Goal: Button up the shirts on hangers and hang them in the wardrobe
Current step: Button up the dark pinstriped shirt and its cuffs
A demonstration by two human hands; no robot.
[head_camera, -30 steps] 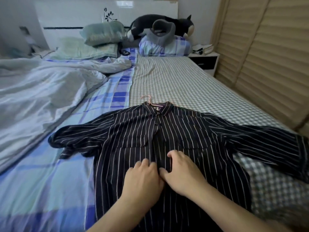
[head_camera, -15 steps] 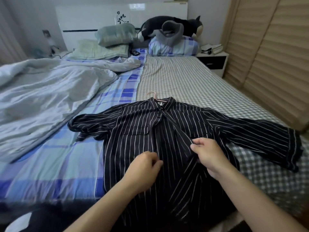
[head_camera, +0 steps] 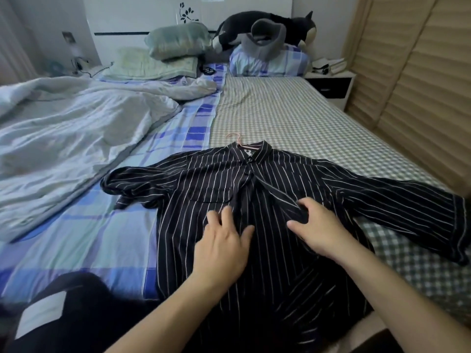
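A black shirt with thin white stripes lies face up on the bed, sleeves spread to both sides. Its pink hanger hook sticks out past the collar. The top buttons near the collar look closed; lower down the front panel is pulled aside. My left hand rests flat on the shirt's left front with fingers spread. My right hand grips a bunched fold of the right front panel between thumb and curled fingers, lifting it a little.
A rumpled pale duvet covers the bed's left side. Pillows and a dark plush animal lie at the headboard. A nightstand stands far right, beside slatted wooden wardrobe doors. Dark clothing lies at lower left.
My hands came apart from the middle of the shirt. The right hand took a fold of the front panel and pulled it right; the left hand opened and flattened on the shirt.
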